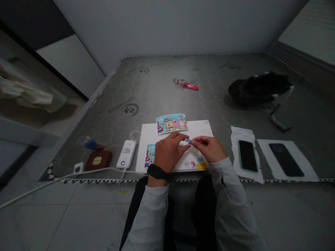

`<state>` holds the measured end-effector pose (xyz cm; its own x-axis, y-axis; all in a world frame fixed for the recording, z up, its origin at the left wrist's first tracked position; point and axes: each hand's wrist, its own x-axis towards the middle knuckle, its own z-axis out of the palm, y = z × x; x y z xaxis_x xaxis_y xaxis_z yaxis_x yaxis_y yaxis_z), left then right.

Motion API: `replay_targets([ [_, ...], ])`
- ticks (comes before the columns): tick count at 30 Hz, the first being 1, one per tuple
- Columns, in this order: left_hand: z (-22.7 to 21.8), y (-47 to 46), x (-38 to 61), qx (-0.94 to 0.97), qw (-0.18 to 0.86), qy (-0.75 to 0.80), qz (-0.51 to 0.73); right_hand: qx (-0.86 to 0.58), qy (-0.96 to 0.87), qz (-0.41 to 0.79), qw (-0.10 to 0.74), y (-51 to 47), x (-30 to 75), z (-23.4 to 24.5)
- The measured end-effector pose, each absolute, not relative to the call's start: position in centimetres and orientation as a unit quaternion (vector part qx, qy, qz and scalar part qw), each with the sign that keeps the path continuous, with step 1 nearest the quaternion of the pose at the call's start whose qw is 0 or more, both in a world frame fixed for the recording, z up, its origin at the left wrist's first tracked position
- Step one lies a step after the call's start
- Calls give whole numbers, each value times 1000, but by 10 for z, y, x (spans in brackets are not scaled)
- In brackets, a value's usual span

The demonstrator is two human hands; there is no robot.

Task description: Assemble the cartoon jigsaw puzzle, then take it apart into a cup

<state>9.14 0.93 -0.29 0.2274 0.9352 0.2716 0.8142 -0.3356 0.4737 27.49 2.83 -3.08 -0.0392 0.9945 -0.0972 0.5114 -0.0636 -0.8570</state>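
Observation:
My left hand [169, 149] and my right hand [209, 148] meet over a white board [202, 127] on a grey mattress. Between their pinched fingertips is a small coloured piece [188, 141], blue and pink. A colourful cartoon picture card [172, 123] lies at the far edge of the board. Part of a coloured picture [150, 154] shows to the left of my left wrist, which wears a black watch [157, 172]. Several small coloured pieces [195, 163] lie on the board near my right wrist.
A white power bank [127, 153] with cable, a dark red case [98, 160] and a can [90, 143] lie to the left. Two phones [247, 155] [286, 159] rest on white cloths at right. A red wrapper [187, 84] and a dark heap of clothing [259, 87] lie farther back.

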Motion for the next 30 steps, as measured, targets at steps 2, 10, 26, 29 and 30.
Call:
replay_targets([
  [2, -3, 9, 92, 774, 114, 566, 259, -614, -602, 400, 317, 28, 275, -31],
  [10, -2, 9, 91, 778, 107, 566, 250, -608, -613, 393, 317, 28, 278, -30],
  [26, -3, 8, 91, 777, 94, 572, 245, -608, -645, 364, 284, 26, 276, -25],
  [29, -2, 8, 90, 783, 93, 565, 244, -602, -647, 373, 283, 26, 276, -25],
  [30, -2, 8, 90, 785, 93, 563, 243, -597, -648, 376, 286, 26, 276, -26],
])
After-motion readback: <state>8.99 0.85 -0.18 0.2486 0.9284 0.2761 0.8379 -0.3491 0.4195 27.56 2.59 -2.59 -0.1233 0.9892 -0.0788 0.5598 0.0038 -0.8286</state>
